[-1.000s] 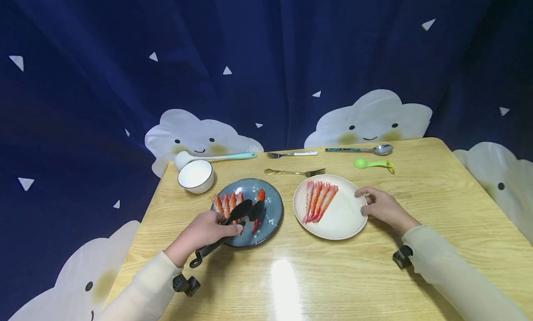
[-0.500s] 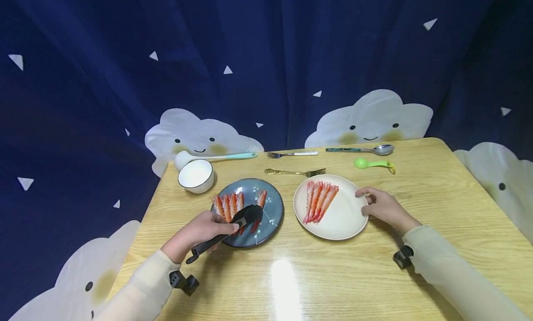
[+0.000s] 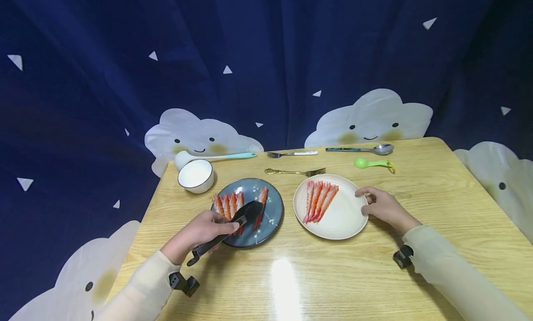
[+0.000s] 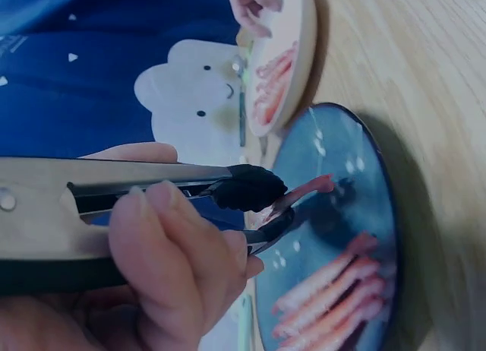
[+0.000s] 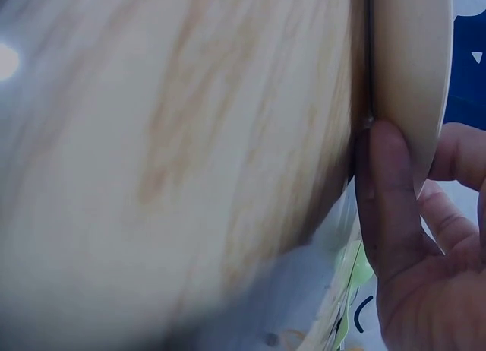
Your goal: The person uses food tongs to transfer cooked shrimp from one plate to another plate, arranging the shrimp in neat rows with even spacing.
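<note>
My left hand (image 3: 204, 232) grips black-tipped tongs (image 3: 251, 211) over the blue-grey plate (image 3: 273, 212). Between the tong tips is one red-and-white shrimp (image 4: 313, 185); in the left wrist view it stands at a slant, with a dark shadow on the plate beside it. Several more shrimp (image 4: 330, 294) lie in a row on that plate's left side, partly hidden by the hand in the head view. My right hand (image 3: 385, 209) pinches the right rim of the white plate (image 3: 347, 212), thumb and fingers at the edge. A fan of several shrimp (image 3: 320, 202) lies on that plate's left half.
Behind the blue-grey plate stand a white bowl (image 3: 195, 176) and a ladle (image 3: 225, 157). A gold fork (image 3: 295, 173), a white-handled fork (image 3: 293, 154), a metal spoon (image 3: 362, 149) and a small green spoon (image 3: 372, 163) lie along the back of the wooden table (image 3: 333, 279).
The tong arms, apart around the single shrimp a second ago, have come together on it. That shrimp has shifted slightly right and away. My right hand and the white plate have stayed put.
</note>
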Demonstrator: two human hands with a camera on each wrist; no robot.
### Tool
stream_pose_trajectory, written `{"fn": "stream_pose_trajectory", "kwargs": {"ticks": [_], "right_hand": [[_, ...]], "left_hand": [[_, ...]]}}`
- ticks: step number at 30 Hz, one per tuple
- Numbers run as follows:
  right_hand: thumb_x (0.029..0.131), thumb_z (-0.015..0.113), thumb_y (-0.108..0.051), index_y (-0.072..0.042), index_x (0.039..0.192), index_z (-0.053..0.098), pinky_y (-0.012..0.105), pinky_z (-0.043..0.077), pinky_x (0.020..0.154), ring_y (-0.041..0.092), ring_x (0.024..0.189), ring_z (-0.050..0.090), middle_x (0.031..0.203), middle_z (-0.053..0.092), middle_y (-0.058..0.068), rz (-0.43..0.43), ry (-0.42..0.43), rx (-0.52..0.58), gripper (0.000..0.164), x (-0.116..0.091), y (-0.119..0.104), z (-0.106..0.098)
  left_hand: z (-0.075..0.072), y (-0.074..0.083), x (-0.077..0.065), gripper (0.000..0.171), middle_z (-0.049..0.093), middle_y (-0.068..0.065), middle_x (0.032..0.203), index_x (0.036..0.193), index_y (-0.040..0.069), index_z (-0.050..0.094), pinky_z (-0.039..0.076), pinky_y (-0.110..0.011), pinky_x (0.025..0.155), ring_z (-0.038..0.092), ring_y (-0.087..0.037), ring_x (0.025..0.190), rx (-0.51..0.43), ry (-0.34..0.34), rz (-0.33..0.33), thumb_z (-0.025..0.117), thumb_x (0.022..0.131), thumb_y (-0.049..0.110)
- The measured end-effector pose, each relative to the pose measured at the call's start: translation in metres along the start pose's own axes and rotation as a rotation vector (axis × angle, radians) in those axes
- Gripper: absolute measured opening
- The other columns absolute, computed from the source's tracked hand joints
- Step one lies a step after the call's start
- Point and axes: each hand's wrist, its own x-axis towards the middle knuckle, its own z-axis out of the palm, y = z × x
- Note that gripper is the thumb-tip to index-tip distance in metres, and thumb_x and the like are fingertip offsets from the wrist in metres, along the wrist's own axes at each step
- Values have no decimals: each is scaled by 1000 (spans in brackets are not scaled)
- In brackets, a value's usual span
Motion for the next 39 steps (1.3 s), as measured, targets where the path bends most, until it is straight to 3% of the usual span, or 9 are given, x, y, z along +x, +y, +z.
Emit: {"fn": "stream_pose_trajectory", "kwargs": {"ticks": [9,16,19,23,28,33,35,39], "right_hand": [[68,59,-3,-8,115,49,31,45,58,20,68,48,82,48,11,-1,17,-28,48,0,0,0],[69,59,-4,-10,115,48,30,45,58,20,69,48,83,48,11,4,15,-27,48,1,2,-1],[69,59,-4,-10,115,48,30,46,59,20,70,49,84,49,12,-3,11,-18,48,2,4,-1],[69,59,-3,-10,115,49,30,46,58,20,69,49,83,51,11,-19,11,-19,48,1,5,0],[69,59,-2,-9,115,49,30,45,58,20,68,49,82,51,11,-28,7,-5,48,1,5,1],[69,60,-2,-9,115,49,30,46,58,20,68,49,82,49,11,-8,7,12,48,0,4,2],[69,60,-2,-9,115,49,30,45,57,20,68,48,82,49,11,0,12,11,47,-1,3,1],[70,60,-3,-9,115,49,30,44,56,20,67,47,81,46,10,5,23,2,47,-2,1,-1]], "left_hand": [[9,22,7,41,50,-3,49,78,7,63,42,-31,41,47,-14,39,38,-42,127,60,76,48],[32,59,19,33,49,0,49,73,12,64,44,-33,44,51,-15,40,144,-92,242,60,77,44],[45,75,27,34,46,2,48,64,11,59,40,-28,44,47,-12,40,179,-98,283,61,77,43],[62,91,42,40,32,5,44,53,14,47,26,-24,40,28,-9,38,250,-105,323,61,77,43],[82,100,62,38,29,7,44,52,16,51,22,-24,41,24,-8,40,309,-116,324,62,75,44],[91,104,77,42,27,7,44,48,15,46,22,-23,40,23,-9,40,328,-133,315,63,75,43],[92,104,81,40,34,6,42,50,14,52,27,-23,41,29,-9,38,322,-138,300,63,75,43],[93,102,88,35,55,-5,52,65,6,64,42,-26,42,47,-13,38,210,-184,235,64,74,40]]}}
